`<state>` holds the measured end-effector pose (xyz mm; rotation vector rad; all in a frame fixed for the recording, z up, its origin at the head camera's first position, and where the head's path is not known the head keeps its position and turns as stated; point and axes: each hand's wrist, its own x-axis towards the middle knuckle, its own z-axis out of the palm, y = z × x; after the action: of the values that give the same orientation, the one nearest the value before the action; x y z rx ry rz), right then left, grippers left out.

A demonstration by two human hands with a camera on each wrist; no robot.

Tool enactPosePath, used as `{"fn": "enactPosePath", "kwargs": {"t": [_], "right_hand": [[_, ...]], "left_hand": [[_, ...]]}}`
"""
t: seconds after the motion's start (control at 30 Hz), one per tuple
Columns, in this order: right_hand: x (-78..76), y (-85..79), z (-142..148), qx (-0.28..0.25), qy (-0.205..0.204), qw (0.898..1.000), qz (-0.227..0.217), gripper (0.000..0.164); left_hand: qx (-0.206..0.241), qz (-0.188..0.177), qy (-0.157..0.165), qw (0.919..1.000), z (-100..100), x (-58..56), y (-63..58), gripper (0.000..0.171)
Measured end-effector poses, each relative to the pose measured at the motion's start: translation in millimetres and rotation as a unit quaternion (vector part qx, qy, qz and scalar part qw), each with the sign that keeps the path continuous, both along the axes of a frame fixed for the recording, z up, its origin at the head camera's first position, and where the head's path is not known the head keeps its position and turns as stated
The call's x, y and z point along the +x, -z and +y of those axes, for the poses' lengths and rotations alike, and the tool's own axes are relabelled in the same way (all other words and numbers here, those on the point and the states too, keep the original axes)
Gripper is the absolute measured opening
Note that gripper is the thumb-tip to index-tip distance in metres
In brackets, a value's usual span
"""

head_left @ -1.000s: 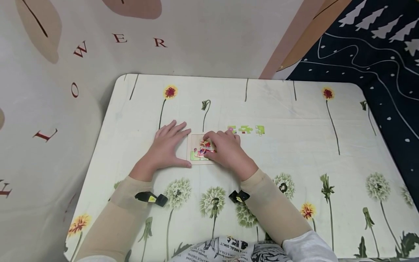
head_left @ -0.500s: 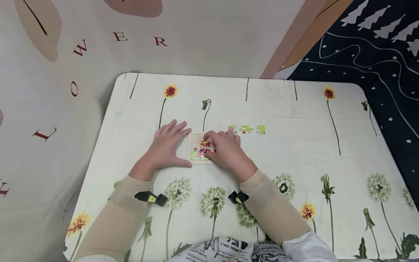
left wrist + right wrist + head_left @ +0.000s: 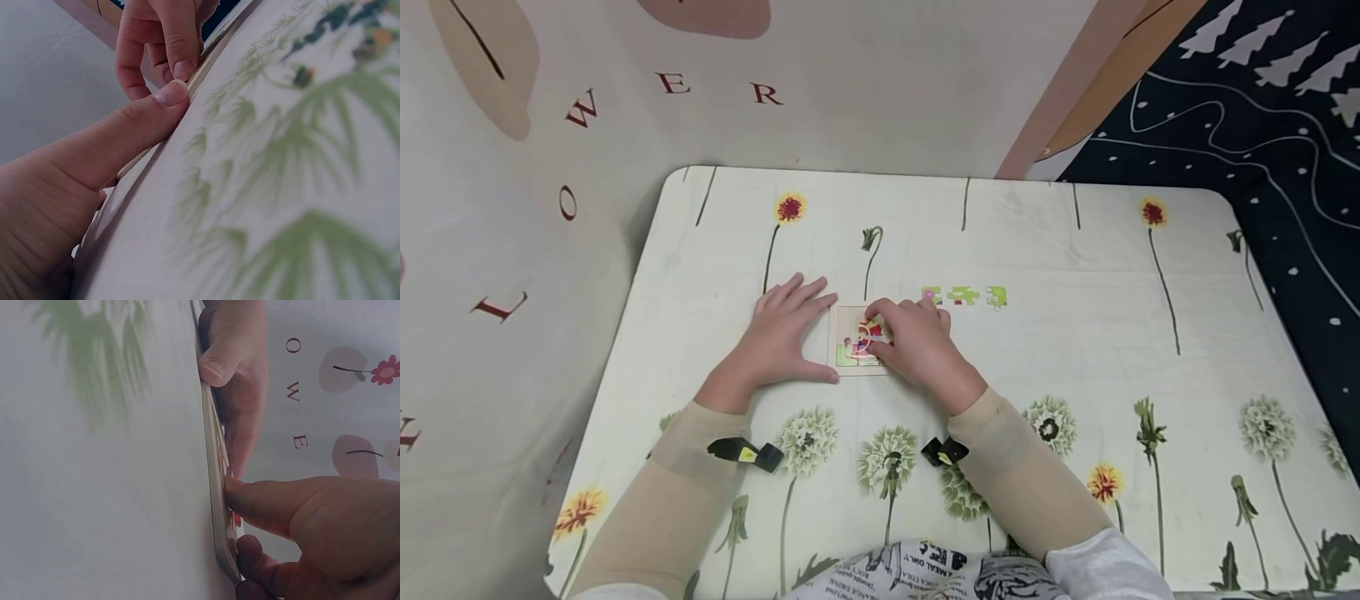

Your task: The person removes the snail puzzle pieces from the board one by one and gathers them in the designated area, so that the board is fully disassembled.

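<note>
A small square puzzle board with a pale frame lies flat on the table. Its lower part is filled with a green and pink picture, and the upper left shows bare backing. My left hand is spread flat at the board's left side, thumb tip at the lower left corner. Over the board's middle, my right hand pinches a red and yellow puzzle piece between thumb and index finger, the palm hiding the board's right side. From the right wrist view, the red piece sits close over the board's surface.
Several loose green puzzle pieces lie in a row behind my right hand. A flower-printed cloth covers the table. Printed curtains hang along the back and left edges, with a dark one at right.
</note>
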<state>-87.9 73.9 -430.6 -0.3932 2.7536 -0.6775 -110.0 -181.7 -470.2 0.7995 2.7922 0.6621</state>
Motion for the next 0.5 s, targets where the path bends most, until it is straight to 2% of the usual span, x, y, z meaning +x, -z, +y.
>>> {"fn": "enactPosePath", "kwargs": {"t": [0.5], "right_hand": [[-0.9, 3.1, -0.8, -0.043, 0.014, 0.999, 0.011, 0.037]], "left_hand": [[0.003, 0.002, 0.001, 1.0, -0.3, -0.6, 0.8, 0.126]]}}
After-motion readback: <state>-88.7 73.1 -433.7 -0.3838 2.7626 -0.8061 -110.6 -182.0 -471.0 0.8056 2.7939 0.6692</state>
